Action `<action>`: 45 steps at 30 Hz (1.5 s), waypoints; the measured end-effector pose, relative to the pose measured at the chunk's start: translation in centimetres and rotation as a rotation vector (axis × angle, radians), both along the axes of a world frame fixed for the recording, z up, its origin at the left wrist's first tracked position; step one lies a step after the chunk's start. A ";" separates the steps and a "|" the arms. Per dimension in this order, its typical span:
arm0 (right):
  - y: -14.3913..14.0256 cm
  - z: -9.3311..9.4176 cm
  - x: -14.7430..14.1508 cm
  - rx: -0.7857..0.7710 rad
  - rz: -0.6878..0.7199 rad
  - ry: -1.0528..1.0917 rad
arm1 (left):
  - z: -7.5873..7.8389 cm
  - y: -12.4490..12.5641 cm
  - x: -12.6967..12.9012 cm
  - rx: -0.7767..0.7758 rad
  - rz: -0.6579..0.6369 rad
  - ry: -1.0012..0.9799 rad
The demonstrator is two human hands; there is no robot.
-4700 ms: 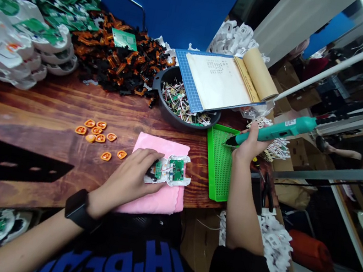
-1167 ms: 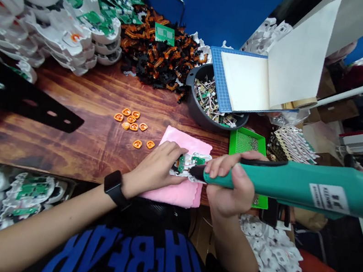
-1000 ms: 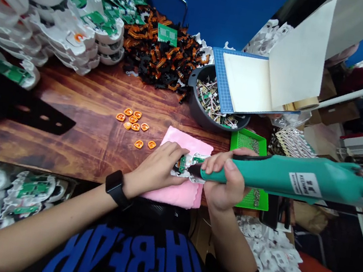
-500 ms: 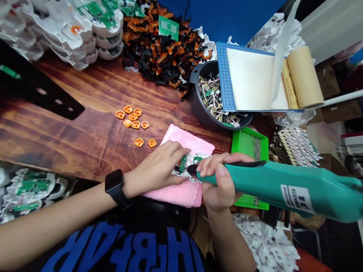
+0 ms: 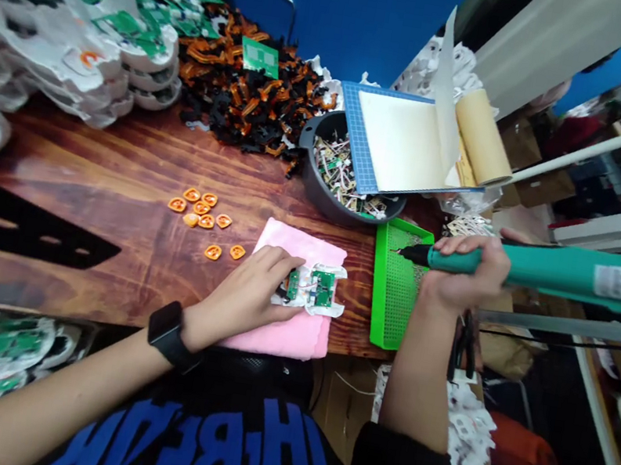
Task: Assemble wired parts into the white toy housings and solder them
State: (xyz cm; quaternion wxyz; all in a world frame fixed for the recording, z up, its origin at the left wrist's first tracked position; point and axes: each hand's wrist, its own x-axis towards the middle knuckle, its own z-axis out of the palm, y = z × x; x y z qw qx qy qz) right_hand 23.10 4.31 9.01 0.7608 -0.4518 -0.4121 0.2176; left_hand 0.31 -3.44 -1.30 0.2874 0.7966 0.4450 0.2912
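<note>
On a folded pink cloth (image 5: 293, 334) lies a white plastic housing (image 5: 337, 305) with green circuit boards (image 5: 325, 289) in it. My left hand (image 5: 256, 291), a black watch on its wrist, grips the housing's left end between thumb and fingers. A teal electric screwdriver (image 5: 560, 271) lies nearly level in my right hand (image 5: 471, 267), fingers wrapped round its front part. Its black nose points left over the green perforated tray (image 5: 376, 307), which holds small metal screws. Whether a screw sits on the bit is too small to tell.
Several orange button pieces (image 5: 201, 208) lie on the wooden table (image 5: 108, 230). Behind are a pile of black and orange parts (image 5: 248, 107) and a dark bucket (image 5: 318, 186) of wired boards, topped by a blue cutting mat (image 5: 356, 137). White housings (image 5: 79, 51) are stacked left.
My right hand has carried the screwdriver from the housing to the right, over the green tray. My left hand still holds the housing on the cloth. The view has shifted slightly.
</note>
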 end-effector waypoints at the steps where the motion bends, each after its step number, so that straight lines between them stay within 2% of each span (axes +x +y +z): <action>1: 1.2 -0.4 1.3 0.072 -0.044 -0.023 | 0.0 0.1 0.0 0.008 0.000 0.000; 5: 4.5 -2.6 5.1 0.066 -0.065 -0.018 | -0.2 0.1 -0.1 0.014 0.004 0.008; 11: 5.7 -4.6 6.4 0.065 -0.064 -0.014 | -0.5 0.1 -0.1 0.016 0.019 0.031; 18: 6.2 -5.4 6.9 -0.017 -0.123 -0.040 | -0.5 0.2 0.0 0.010 0.029 0.009; 31: 6.0 -5.3 6.8 -0.002 -0.123 0.002 | -0.5 0.2 0.0 0.015 0.019 0.038; 35: 5.7 -4.4 7.0 0.013 -0.143 0.046 | -0.4 0.2 -0.1 0.009 0.019 0.037; 38: 4.5 -2.9 7.2 0.036 -0.140 0.106 | -0.3 0.1 -0.3 -0.004 0.017 0.017; 41: 2.1 -0.9 6.5 0.019 -0.018 0.175 | 0.2 -0.1 -0.3 0.049 0.016 -0.002; 45: -2.6 1.8 2.6 -0.024 0.229 0.231 | 2.1 -0.5 0.1 0.267 0.069 0.020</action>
